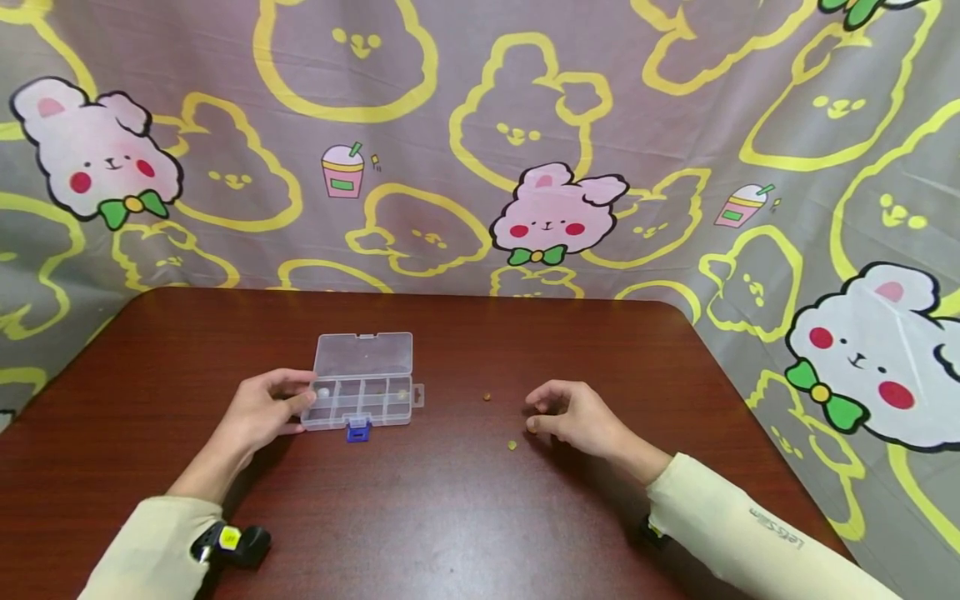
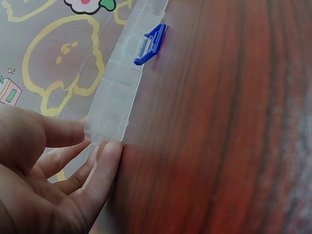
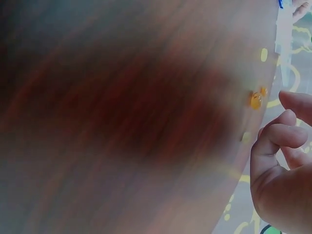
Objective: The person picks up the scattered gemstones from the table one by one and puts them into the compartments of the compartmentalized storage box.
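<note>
In the head view a clear plastic compartment box (image 1: pixel 360 415) stands on the table with its lid (image 1: pixel 365 354) raised at the back and a blue latch (image 1: pixel 358 431) in front. My left hand (image 1: pixel 262 407) holds the box's left end; in the left wrist view its fingers (image 2: pixel 105 163) lie against the end wall. To the right, my right hand (image 1: pixel 581 417) hovers low over the table, fingers loosely bent. Close by its fingertips is a small orange bead (image 3: pixel 256 101), apart from them in the right wrist view. A yellow-green piece (image 1: pixel 512 445) lies left of this hand.
Another small orange-brown bead (image 1: pixel 487 397) lies between the box and my right hand. Inside the box are a whitish piece (image 1: pixel 323 392) at the left and a pale yellowish one (image 1: pixel 402 395) at the right. A patterned curtain (image 1: pixel 420 150) hangs behind the brown table (image 1: pixel 465 517).
</note>
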The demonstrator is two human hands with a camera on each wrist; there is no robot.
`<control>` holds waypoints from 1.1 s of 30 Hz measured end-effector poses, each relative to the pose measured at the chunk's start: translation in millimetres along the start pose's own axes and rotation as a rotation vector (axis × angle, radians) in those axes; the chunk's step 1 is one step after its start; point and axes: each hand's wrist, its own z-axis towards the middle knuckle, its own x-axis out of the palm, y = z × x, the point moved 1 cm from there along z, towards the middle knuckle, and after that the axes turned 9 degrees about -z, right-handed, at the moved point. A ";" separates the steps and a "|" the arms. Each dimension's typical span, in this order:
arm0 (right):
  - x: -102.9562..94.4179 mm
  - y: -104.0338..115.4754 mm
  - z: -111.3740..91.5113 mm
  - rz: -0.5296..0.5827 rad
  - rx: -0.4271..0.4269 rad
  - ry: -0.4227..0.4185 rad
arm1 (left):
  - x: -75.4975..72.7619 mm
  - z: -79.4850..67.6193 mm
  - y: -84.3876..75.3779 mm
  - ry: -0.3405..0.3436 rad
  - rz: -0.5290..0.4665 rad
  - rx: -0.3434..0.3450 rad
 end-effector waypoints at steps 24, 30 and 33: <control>5.3 -11.0 -6.3 -0.010 0.010 0.050 | 0.6 0.5 0.0 -0.008 0.011 -0.007; 5.4 -10.3 -5.9 -0.028 0.010 0.055 | 0.4 0.5 0.3 -0.008 0.010 -0.014; 5.6 -9.9 -5.5 -0.035 0.004 0.057 | 0.2 0.2 0.4 -0.010 0.014 -0.012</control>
